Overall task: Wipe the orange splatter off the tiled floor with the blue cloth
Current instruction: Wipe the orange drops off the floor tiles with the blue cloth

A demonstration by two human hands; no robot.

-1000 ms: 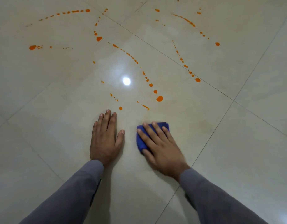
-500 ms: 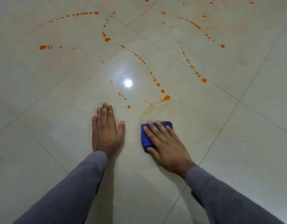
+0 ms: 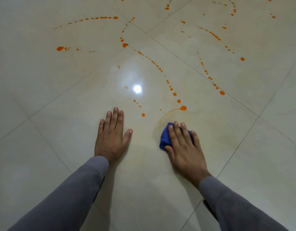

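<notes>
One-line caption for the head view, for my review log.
Right hand presses a blue cloth on the tiled floor beside a faint smear; left hand rests flat; orange splatter remains ahead.

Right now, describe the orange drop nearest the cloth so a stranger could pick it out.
Find the right hand pressing the blue cloth on the tiled floor. Just beyond it lies a pale smear. The drop sits at its far edge, the biggest and nearest blob ending a dotted trail.
</notes>
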